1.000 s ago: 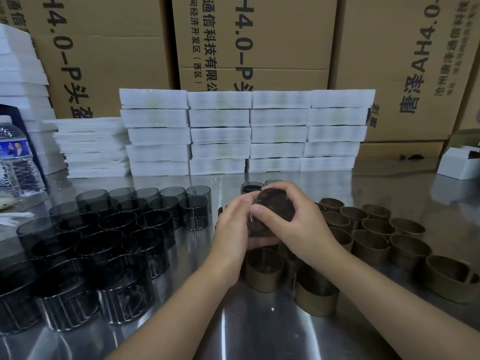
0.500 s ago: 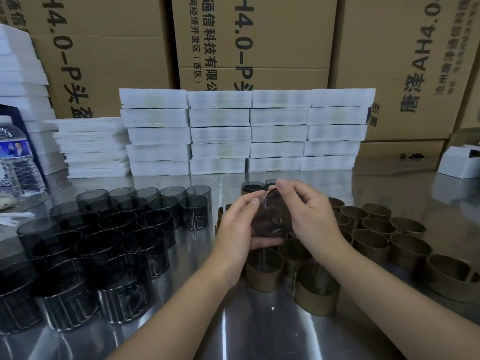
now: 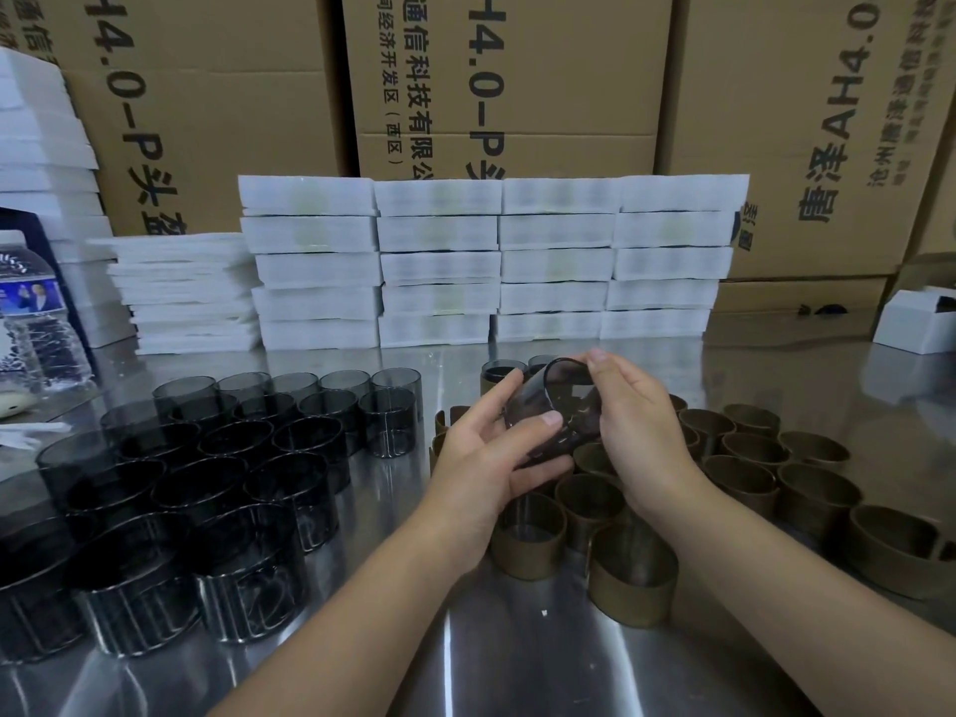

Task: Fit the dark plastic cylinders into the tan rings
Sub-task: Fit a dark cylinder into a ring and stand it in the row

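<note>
— Both hands meet over the middle of the bench on my remote feed. I see the left hand [image 3: 481, 458] cradling a smoky dark translucent plastic cylinder [image 3: 561, 401], thumb pressed on its near wall and fingers curled beneath it.

— And the other?

— My view has the right hand [image 3: 639, 432] pinching the cylinder's upper rim between its fingertips [image 3: 595, 357]. The piece is tilted, its open mouth turned up and away, and it is held clear of the shiny steel table [image 3: 517, 664].

— Where is it relative to the rings?

— Above the near-left part of the cluster of tan rings [image 3: 745, 496], which stand upright at centre and right. Two fitted rings [image 3: 527, 553] just below the wrists already carry a dark cylinder inside.

— What else can you see?

— I count rows of loose dark cylinders [image 3: 289, 501] packed upright on the left, apart from the rings. Behind them are stacks of white foam trays [image 3: 439, 266], backed by brown cardboard cartons [image 3: 517, 69] with black print. A clear plastic water bottle [image 3: 36, 323] stands at far left and a small white box [image 3: 915, 323] at far right.
</note>
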Action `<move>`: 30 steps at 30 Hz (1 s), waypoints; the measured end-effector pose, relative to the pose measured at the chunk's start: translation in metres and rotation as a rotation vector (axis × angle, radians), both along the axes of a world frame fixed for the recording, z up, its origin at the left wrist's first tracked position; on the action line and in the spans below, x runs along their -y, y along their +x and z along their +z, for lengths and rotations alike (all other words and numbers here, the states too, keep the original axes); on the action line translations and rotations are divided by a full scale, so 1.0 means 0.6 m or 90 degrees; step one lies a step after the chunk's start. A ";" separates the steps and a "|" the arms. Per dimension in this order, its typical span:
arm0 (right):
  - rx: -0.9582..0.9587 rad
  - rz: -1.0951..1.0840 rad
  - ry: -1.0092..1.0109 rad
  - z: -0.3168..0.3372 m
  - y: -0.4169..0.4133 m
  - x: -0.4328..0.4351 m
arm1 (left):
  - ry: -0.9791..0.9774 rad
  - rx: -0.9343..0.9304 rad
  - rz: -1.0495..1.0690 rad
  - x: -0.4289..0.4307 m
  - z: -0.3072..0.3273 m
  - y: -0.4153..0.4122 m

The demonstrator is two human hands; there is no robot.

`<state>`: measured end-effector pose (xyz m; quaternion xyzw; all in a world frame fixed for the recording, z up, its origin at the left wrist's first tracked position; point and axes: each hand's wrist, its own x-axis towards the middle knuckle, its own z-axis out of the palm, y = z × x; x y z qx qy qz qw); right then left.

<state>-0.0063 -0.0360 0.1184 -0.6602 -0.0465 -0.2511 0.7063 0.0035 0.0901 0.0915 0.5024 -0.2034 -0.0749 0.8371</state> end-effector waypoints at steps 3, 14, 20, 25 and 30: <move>-0.012 0.013 0.044 0.003 0.000 0.000 | -0.001 -0.009 0.001 0.000 0.002 -0.003; -0.005 0.063 0.058 0.007 -0.011 0.001 | 0.014 -0.007 0.001 0.000 0.000 -0.001; 0.032 0.090 -0.059 -0.003 -0.012 -0.003 | 0.024 0.017 0.038 0.000 -0.005 0.003; 0.026 0.111 -0.111 -0.007 -0.011 -0.005 | 0.010 -0.010 0.041 0.003 -0.005 0.001; 0.015 0.116 -0.128 -0.011 -0.009 -0.009 | -0.009 0.007 0.040 0.005 -0.001 0.000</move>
